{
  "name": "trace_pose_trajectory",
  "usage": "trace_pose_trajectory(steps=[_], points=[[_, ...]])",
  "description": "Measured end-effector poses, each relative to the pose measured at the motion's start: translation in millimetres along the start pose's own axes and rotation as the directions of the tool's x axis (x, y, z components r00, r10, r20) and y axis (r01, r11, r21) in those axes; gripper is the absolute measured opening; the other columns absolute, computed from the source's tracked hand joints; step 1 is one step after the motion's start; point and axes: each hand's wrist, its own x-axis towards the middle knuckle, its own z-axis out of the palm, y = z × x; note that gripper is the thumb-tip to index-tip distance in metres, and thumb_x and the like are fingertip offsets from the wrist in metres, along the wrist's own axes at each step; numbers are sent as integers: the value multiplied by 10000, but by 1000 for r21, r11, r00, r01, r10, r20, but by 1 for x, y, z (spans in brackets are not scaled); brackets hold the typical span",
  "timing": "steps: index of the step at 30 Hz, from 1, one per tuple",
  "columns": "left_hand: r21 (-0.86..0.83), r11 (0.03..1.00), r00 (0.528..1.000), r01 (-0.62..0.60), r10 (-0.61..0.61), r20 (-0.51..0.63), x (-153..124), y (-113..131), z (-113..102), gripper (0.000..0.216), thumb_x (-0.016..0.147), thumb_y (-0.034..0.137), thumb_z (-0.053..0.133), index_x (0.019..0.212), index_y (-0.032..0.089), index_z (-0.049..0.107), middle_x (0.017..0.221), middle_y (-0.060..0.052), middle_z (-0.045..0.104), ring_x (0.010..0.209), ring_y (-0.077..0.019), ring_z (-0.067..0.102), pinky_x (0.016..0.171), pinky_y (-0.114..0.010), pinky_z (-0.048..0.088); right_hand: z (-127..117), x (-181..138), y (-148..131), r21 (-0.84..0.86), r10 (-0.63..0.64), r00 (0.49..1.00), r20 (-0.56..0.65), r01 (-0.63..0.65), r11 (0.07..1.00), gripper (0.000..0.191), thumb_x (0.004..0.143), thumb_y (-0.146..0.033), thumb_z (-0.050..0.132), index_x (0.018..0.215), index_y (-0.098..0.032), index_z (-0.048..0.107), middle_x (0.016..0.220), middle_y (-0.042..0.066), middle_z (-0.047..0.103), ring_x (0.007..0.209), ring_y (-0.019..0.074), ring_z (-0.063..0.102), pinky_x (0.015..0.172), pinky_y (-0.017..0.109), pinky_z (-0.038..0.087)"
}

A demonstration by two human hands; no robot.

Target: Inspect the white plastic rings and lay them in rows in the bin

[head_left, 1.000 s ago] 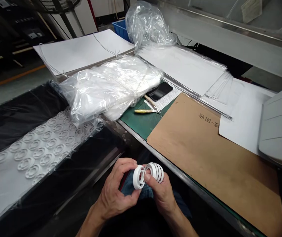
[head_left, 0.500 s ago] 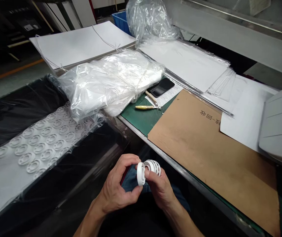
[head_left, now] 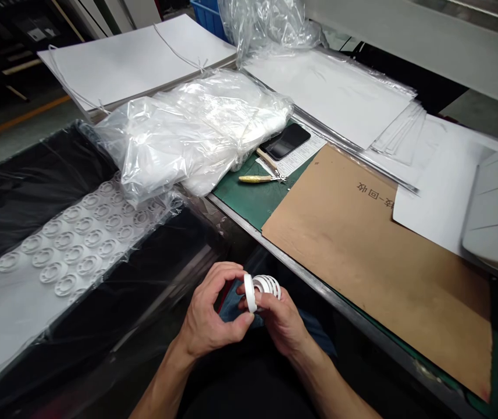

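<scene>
Between the thumb and fingertips of my left hand (head_left: 214,308) is a single white plastic ring (head_left: 249,293), held upright on its edge. My right hand (head_left: 283,320) is closed around a short stack of white rings (head_left: 269,285), just to the right of the single one. The fingers beneath the stack are mostly hidden. Both hands are close together above my lap, in front of the bench edge. Rows of similar white rings (head_left: 84,225) lie to the left under clear plastic.
Brown cardboard (head_left: 375,256) covers much of the green bench top (head_left: 244,201). Yellow-handled nippers (head_left: 255,179) and a phone (head_left: 287,141) lie beyond it. A clear plastic bag bundle (head_left: 205,125) sits at the bench corner. White sheets (head_left: 336,93) are stacked behind.
The single ring in my left hand has turned, its outer face now more toward me. Both hands stay close together. The whole view has shifted slightly, with the bench appearing higher.
</scene>
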Motion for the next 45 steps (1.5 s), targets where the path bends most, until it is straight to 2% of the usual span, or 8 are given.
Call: trace_pose_trajectory(steps=[5,9,15,22,30,34,40,45], points=[[-9,998,998,62,-62,-7,-4,-4,1,416,784,258,759,1181,234,637,1193,-83,692,1103,-271,688,979,-409,560,-1,0,3,19,5,1000,-8,-5,1000,244,752,-385,881,728,-180,751,681,-10,638,622,132,543,650,253,487],[-76,979,982,189,-190,-6,-5,-4,3,345,797,263,725,1132,224,653,1136,-69,705,1041,-252,700,928,-378,562,-1,0,5,47,2,1000,-30,0,999,285,729,-420,922,789,-171,796,720,6,680,653,141,565,637,253,510],[-195,894,914,404,-402,53,-8,-2,4,337,804,309,708,1124,214,663,1051,-42,718,923,-228,705,857,-345,559,-4,-2,7,71,-18,1000,4,17,997,266,765,-413,917,852,-179,823,757,13,720,691,147,611,655,247,540],[-289,806,856,517,-495,151,-8,-3,4,375,830,402,685,1139,195,637,938,-36,724,839,-226,680,803,-345,545,-7,-3,7,38,-64,997,45,62,997,208,824,-377,875,887,-186,821,794,28,740,738,172,635,716,284,537],[-428,755,867,497,-420,267,-10,-3,5,403,866,466,685,1159,201,603,930,-25,715,828,-213,667,806,-335,535,-8,-6,2,31,-142,988,61,140,990,163,821,-355,869,847,-203,816,839,39,726,788,191,595,759,311,507],[-411,779,878,473,-379,291,-12,-8,5,420,879,499,698,1175,214,612,1023,-53,700,890,-233,658,828,-355,531,-10,-8,1,9,-165,985,59,165,986,120,830,-330,861,870,-221,830,905,39,750,814,197,603,785,326,499],[-361,832,901,421,-339,269,-17,-10,5,436,850,378,728,1248,241,613,1205,-91,676,1078,-284,674,918,-389,548,-12,-10,-1,-56,-203,978,51,206,977,134,802,-327,889,887,-236,842,1014,40,779,913,222,659,854,343,523],[-282,907,948,313,-281,150,-20,-9,6,470,815,260,776,1252,254,603,1203,-89,661,1100,-277,687,932,-386,566,-12,-14,-7,-139,-229,972,54,234,962,120,792,-317,906,847,-233,839,1087,52,774,973,251,690,890,372,543]])
